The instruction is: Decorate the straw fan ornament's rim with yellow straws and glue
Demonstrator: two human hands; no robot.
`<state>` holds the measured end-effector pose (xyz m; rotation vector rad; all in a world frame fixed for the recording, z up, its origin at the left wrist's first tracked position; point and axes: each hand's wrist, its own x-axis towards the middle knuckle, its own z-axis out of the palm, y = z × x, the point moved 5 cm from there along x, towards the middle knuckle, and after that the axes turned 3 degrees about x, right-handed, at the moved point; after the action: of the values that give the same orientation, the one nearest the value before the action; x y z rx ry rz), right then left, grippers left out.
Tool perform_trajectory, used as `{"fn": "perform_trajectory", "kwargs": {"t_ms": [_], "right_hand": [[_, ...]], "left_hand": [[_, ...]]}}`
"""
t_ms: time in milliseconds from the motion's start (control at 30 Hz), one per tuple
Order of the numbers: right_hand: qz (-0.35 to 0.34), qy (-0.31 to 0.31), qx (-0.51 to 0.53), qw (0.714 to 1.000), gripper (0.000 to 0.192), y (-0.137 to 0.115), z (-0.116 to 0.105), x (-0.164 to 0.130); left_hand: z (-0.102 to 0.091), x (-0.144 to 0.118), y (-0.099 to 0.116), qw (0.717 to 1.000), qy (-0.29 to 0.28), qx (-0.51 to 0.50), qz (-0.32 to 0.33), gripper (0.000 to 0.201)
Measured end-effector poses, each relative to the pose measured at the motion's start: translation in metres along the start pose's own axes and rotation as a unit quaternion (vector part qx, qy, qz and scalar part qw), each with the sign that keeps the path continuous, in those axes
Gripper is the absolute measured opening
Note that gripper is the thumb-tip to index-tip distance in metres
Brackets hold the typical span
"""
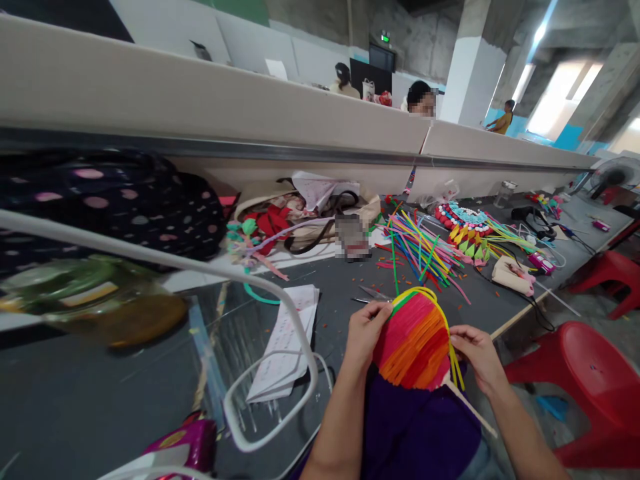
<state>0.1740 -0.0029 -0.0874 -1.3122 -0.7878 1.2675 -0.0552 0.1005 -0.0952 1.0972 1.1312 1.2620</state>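
A dark grey tabletop [80, 393] spreads beyond and to the left of both hands. Between the two grips, above dark purple cloth [415, 427], is a round flat fan [413, 347] striped pink, orange and red. Its long axis slants away from the left grip, down to a thin pale stick handle [473, 407] passing below the right hand. The left hand [367, 327] pinches the upper left rim; the right hand [477, 353], nearer the handle, pinches slim yellow strips [431, 293] curving over the top rim, their loose ends hanging beneath its fingertips. A short green strip [401, 302] lies beside the left grip. The fan's back is hidden, the right fingers' exact contact is hard to make out, and whether the strips are fixed cannot be told.
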Motion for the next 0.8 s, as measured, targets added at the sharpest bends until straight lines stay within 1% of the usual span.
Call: {"fn": "perform_trajectory", "kwargs": {"t_ms": [200, 367, 667, 800], "right_hand": [[-0.012, -0.001, -0.042, 0.999, 0.037, -0.012, 0.002, -0.003], [-0.014, -0.02, -0.046, 0.999, 0.044, -0.018, 0.004, -0.006], [-0.019, -0.029, -0.067, 0.997, 0.041, -0.019, 0.003, -0.005], [-0.036, -0.014, -0.077, 0.996, 0.039, -0.015, 0.003, -0.006]], "left_hand": [[0.0, 0.0, 0.002, 1.0, 0.005, 0.002, 0.001, 0.023], [-0.001, 0.002, 0.0, 1.0, 0.006, 0.004, 0.004, 0.024], [0.0, 0.0, 0.001, 1.0, 0.009, 0.001, 0.006, 0.023], [0.0, -0.001, 0.002, 1.0, 0.005, -0.016, -0.001, 0.022]]}}
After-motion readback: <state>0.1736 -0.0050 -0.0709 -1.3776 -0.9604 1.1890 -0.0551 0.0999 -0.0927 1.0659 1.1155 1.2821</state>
